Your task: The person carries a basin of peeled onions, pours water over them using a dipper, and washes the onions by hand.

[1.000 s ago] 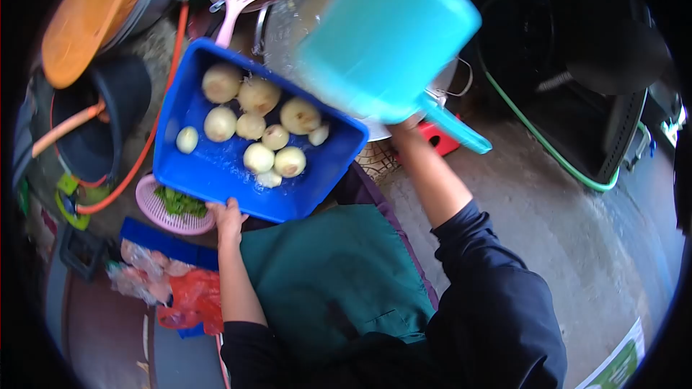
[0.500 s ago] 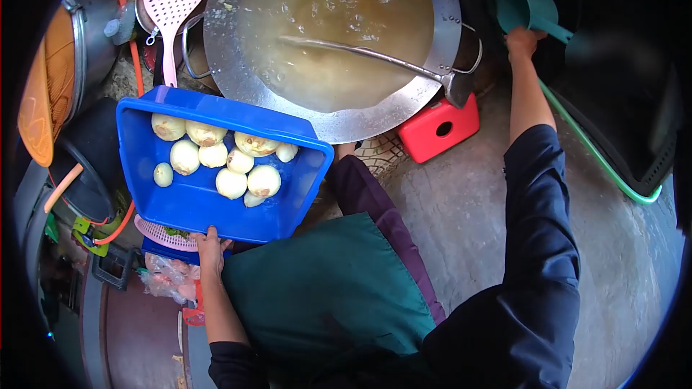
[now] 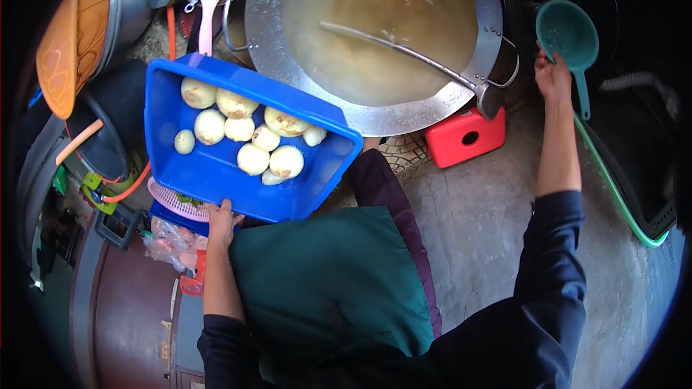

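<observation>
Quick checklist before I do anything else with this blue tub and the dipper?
1. Left hand on the blue tub: ok, at its rim.
2. Pale round vegetables inside the tub: ok.
3. Right hand on the dipper handle: not ok, it's at the bowl's edge.
4. Wok free of utensils: not ok, a metal utensil lies across the rim.
5. Liquid temperature: cannot tell.

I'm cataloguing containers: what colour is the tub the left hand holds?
The tub is blue, shown best in the head view.
</observation>
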`<state>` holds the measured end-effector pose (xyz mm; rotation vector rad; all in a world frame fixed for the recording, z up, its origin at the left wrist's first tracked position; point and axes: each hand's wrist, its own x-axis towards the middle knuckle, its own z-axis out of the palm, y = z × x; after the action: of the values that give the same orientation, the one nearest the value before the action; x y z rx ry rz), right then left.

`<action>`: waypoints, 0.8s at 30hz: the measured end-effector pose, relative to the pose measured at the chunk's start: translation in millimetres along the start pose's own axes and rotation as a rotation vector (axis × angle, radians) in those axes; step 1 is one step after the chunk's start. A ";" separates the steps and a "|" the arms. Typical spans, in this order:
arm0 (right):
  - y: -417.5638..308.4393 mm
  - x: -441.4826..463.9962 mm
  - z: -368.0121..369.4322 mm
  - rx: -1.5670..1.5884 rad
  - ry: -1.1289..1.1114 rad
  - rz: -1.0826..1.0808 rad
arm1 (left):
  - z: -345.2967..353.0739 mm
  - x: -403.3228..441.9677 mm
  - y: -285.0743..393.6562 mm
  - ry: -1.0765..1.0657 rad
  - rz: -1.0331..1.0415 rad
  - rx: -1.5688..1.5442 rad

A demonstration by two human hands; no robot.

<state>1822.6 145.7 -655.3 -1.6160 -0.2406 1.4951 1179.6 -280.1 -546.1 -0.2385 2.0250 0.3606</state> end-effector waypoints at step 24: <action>279.3 -330.0 293.6 0.114 -0.552 0.349 | 15.7 -13.3 2.7 0.012 0.251 -0.072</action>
<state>1367.2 -99.8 -581.7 -1.1640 -0.1764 2.1713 1197.9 -271.9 -540.8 -0.0294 2.0601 0.5906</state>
